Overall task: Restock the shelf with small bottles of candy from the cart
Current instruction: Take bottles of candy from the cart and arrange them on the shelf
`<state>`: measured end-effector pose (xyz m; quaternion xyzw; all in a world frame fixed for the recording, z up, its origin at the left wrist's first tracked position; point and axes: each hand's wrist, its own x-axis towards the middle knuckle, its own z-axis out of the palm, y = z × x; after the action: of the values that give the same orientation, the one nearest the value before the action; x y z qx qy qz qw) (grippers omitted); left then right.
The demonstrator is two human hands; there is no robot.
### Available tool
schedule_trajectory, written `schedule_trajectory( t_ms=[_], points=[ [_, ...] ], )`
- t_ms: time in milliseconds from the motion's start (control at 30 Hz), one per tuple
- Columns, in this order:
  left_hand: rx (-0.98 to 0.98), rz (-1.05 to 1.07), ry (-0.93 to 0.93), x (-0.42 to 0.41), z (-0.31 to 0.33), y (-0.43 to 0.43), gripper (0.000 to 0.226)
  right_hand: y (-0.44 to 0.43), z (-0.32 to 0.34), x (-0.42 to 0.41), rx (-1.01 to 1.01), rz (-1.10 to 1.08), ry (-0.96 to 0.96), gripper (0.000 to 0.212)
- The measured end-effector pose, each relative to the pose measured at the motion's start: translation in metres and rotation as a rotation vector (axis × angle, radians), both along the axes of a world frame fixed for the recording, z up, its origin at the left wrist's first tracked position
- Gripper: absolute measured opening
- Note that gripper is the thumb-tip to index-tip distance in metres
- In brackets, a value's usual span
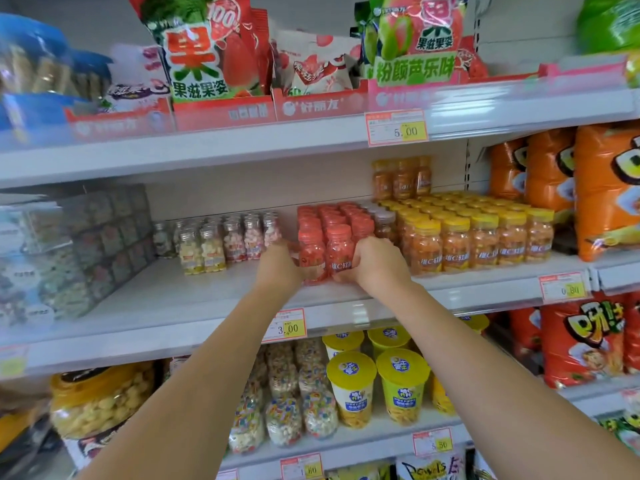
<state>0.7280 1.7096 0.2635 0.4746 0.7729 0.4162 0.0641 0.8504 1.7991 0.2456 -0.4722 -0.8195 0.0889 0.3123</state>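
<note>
Head view: my left hand (pixel 280 268) and right hand (pixel 375 265) curl round the front red bottles (pixel 337 251) between them, near the front edge of the shelf (pixel 173 306), beside yellow bottles (pixel 457 244).

small red bottles (pixel 341 252) of candy, red caps, clear bodies packed with red sweets, white lettering on the labels. standing upright in tight rows on the middle shelf (pixel 194 299), between silver-capped bottles (pixel 221 244) and yellow-capped bottles (pixel 485 237). front pair near the shelf's edge, gripped from either side by the left hand (pixel 280 265) and right hand (pixel 375 263), bases hidden behind fingers.
</note>
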Motion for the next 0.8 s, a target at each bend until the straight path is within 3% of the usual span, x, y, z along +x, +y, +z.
schedule_trajectory(
  t_ms=[133,300,433,667,800],
  points=[
    [-0.057,0.059,0.025,0.001,-0.001,0.008,0.036,0.001,0.000,0.001,-0.007,0.041,-0.010,0.023],
    [-0.064,0.080,0.048,0.001,0.000,0.012,0.041,-0.001,0.008,0.012,0.046,0.028,0.002,0.042],
    [-0.051,0.067,0.015,0.004,-0.001,0.013,0.036,0.006,0.007,0.014,-0.040,0.057,0.029,0.063],
    [-0.034,0.079,0.021,0.006,-0.002,0.014,0.037,0.009,0.004,0.012,-0.133,0.088,0.165,0.065],
    [-0.016,0.089,0.011,0.006,-0.004,0.015,0.041,0.010,-0.001,0.011,-0.132,0.064,0.217,0.049]
  ],
)
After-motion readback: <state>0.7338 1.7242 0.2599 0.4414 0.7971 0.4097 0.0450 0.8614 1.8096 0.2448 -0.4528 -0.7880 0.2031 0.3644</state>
